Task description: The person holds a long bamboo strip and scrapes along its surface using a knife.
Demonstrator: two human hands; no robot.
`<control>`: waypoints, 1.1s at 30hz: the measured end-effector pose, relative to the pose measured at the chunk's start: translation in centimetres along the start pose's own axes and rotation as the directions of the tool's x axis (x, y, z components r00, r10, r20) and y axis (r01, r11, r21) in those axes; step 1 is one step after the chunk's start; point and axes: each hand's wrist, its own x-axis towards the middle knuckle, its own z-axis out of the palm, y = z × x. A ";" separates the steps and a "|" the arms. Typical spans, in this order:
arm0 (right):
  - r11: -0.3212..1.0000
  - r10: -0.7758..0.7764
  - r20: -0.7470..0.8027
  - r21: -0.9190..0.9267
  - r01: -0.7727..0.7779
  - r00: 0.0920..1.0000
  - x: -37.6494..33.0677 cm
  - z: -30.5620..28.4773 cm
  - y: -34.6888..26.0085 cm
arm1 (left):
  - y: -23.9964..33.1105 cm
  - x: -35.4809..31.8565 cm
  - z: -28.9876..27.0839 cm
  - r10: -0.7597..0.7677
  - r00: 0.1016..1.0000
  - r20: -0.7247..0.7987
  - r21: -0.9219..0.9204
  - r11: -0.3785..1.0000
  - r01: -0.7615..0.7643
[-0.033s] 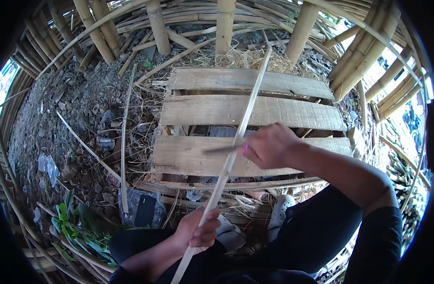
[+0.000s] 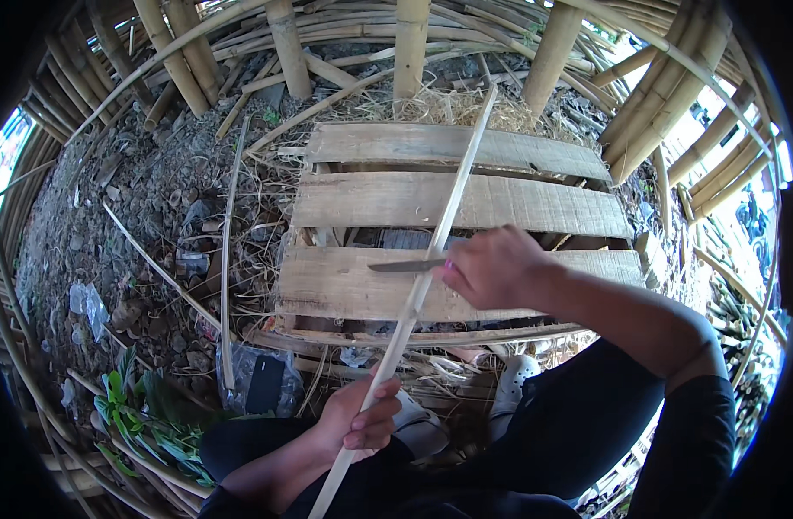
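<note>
A long pale bamboo strip (image 2: 452,201) runs slantwise from my lap up across a low slatted wooden platform (image 2: 344,281). Lower down, my left hand (image 2: 362,419) is closed round the strip. My right hand (image 2: 491,266) grips a knife (image 2: 401,266) whose handle is mostly hidden in the fist. Pointing left, the blade lies across the strip at about its middle, over the nearest slat. Whether the edge bites into the strip cannot be made out.
Another thin strip (image 2: 227,259) and a shorter one (image 2: 158,268) lie on the littered ground at left. A dark phone-like slab (image 2: 265,385) rests on clear plastic. Bamboo posts (image 2: 411,52) stand behind the platform. Green leaves (image 2: 141,424) are at lower left, and my light clogs (image 2: 510,385) stand below the platform.
The knife blade, smeared before, now shows sharply and lies a little higher and more level. Both hands keep nearly the same place and grip.
</note>
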 end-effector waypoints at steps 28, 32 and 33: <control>0.880 -0.461 -0.398 -0.090 0.467 0.793 1.0 3.2 4.7 | -0.3 0.7 -1.6 -0.058 0.994 0.096 0.571 0.821 -0.007; 0.862 -0.503 -0.365 -0.155 0.482 0.783 -1.1 2.9 0.1 | -0.1 0.5 -1.4 0.100 0.993 0.060 0.576 0.809 -0.116; 0.851 -0.524 -0.329 -0.160 0.501 0.785 -1.6 2.6 -1.0 | 0.0 0.5 -1.4 0.139 0.989 0.059 0.616 0.774 -0.146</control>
